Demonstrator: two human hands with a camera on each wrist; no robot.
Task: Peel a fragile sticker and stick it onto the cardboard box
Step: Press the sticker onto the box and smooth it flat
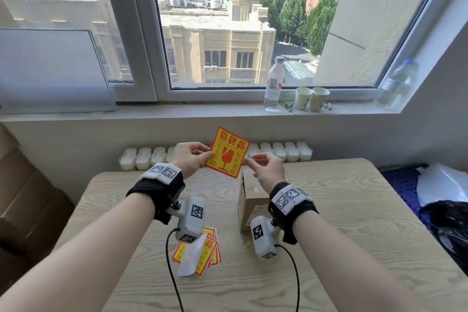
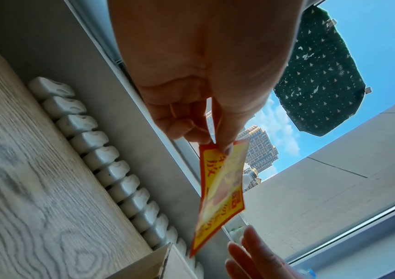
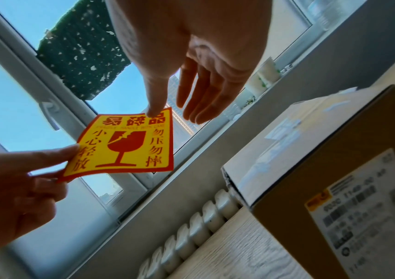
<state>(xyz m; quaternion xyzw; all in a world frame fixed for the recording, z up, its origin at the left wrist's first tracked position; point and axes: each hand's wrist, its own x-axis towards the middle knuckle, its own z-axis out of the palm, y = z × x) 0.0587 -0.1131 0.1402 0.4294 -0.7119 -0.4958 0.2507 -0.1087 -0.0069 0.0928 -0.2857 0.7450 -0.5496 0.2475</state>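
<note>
A yellow and red fragile sticker (image 1: 228, 153) (image 2: 220, 188) (image 3: 124, 143) hangs in the air above the table, printed face toward me. My left hand (image 1: 190, 157) (image 2: 203, 75) (image 3: 24, 179) pinches its left edge between thumb and fingers. My right hand (image 1: 266, 167) (image 3: 191, 56) (image 2: 251, 260) is open with straight fingers beside the sticker's right edge, its thumb tip at the top corner. The brown cardboard box (image 1: 253, 197) (image 3: 335, 169) stands on the table just under my right hand, with a white label on its side.
A pile of more stickers (image 1: 211, 248) and a white backing paper (image 1: 191, 258) lie on the wooden table (image 1: 354, 235) below my left wrist. A white radiator (image 1: 278, 151) runs behind the table. A bottle (image 1: 273, 83) and paper cups (image 1: 302, 97) stand on the sill.
</note>
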